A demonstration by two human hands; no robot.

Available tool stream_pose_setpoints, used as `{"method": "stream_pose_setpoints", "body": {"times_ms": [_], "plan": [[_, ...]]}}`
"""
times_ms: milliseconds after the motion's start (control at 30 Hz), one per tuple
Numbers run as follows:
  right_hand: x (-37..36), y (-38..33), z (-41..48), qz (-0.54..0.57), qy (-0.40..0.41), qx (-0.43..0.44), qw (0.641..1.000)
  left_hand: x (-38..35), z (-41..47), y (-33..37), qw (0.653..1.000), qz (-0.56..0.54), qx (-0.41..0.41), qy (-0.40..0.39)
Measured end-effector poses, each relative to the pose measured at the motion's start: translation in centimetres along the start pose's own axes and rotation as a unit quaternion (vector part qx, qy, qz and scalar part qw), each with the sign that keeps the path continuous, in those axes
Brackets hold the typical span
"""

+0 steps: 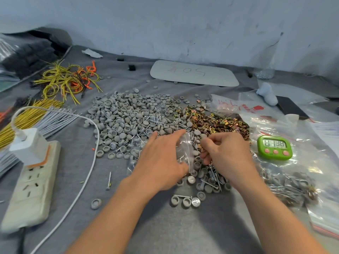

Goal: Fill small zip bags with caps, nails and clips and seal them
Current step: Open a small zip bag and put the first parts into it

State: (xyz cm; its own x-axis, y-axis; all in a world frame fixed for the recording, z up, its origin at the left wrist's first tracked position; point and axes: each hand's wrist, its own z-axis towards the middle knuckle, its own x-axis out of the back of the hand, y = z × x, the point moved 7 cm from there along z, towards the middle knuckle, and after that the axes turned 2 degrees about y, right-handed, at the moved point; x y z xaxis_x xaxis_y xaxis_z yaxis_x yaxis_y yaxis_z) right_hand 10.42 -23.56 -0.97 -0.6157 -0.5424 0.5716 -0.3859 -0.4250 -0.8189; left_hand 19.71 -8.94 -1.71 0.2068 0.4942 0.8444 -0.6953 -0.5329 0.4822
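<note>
A person works at a table (165, 226) covered in grey cloth, both forearms reaching in from the near edge to its middle. The left hand (161, 158) holds a small zip bag (185, 149) of clear plastic, pinched between the outstretched forefinger above and the thumb below, the other fingers lying fairly straight. The right hand (225, 154) is just beside it, its fingers curled in tight and bunched against the bag's right edge, where a copper-coloured clip (200, 148) shows at the tips. The bag hangs just above a scatter of nails (211, 182) and loose caps. Beyond the hands a broad pile of grey caps (124, 118) spreads across the middle of the table, touching a pile of clips (218, 122) to its right, with more nails mixed in where the two meet. One nail (109, 180) lies alone left of the left wrist. Toward the right edge, a green timer (274, 147) rests on clear plastic, and filled bags (289, 187) lie nearer than it. By the left edge a power strip (31, 186) carries a white charger (27, 143), whose cable (88, 162) loops past the caps toward the near edge. Yellow and orange wires (62, 79) are tangled near the far left corner, and a white board (194, 73) lies flat by the far edge against the wall.
</note>
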Motion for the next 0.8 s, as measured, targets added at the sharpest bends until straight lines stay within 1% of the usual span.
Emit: {"method": "stream_pose_setpoints", "body": {"times_ms": [100,167,200,300,367,433,500,533,567,633,667,700,733,800], "plan": [[-1.0,-0.8,0.0,-0.047,-0.028,0.035,0.998,0.6,-0.3,-0.2,0.999,-0.042,0.012,0.010],[-2.1,-1.6,-0.2,-0.065,-0.069,0.056,0.994,1.1,-0.5,-0.6,0.999,-0.038,0.016,0.023],[-2.6,-2.0,-0.4,-0.057,-0.089,0.062,0.993,1.2,-0.6,-0.8,0.999,-0.036,0.019,0.020],[-3.4,-2.6,-0.6,0.028,-0.109,0.054,0.992,1.4,-0.8,-1.0,0.999,-0.034,0.002,-0.016],[-3.5,-2.4,-0.5,0.134,-0.114,0.011,0.984,1.4,-1.1,-0.8,0.998,0.013,-0.036,-0.049],[-4.3,-2.4,-0.7,0.247,-0.166,-0.041,0.954,1.3,-1.3,-0.7,0.995,0.058,-0.056,-0.062],[-5.2,-2.6,-0.9,0.294,-0.227,-0.058,0.927,1.7,-1.4,-0.8,0.998,0.038,-0.028,-0.033],[-5.5,-2.9,-1.1,0.296,-0.253,-0.052,0.920,2.0,-1.4,-0.8,1.000,0.018,-0.013,-0.007],[-5.7,-3.1,-1.3,0.281,-0.271,-0.037,0.920,2.2,-1.3,-0.8,1.000,0.003,-0.008,0.018],[-5.8,-3.8,-1.8,0.195,-0.281,0.022,0.939,2.5,-1.2,-0.8,0.998,-0.021,-0.002,0.055],[-5.9,-4.3,-2.3,0.153,-0.284,0.051,0.945,2.6,-1.2,-0.8,0.997,-0.031,0.001,0.067],[-6.0,-4.8,-2.8,0.134,-0.291,0.070,0.945,2.7,-1.3,-0.8,0.996,-0.040,0.000,0.074],[-6.2,-5.4,-3.3,0.142,-0.306,0.076,0.938,2.7,-1.3,-0.8,0.996,-0.045,-0.005,0.076],[-6.6,-6.4,-4.3,0.207,-0.342,0.067,0.914,2.8,-1.4,-0.7,0.996,-0.033,-0.034,0.079]]}}
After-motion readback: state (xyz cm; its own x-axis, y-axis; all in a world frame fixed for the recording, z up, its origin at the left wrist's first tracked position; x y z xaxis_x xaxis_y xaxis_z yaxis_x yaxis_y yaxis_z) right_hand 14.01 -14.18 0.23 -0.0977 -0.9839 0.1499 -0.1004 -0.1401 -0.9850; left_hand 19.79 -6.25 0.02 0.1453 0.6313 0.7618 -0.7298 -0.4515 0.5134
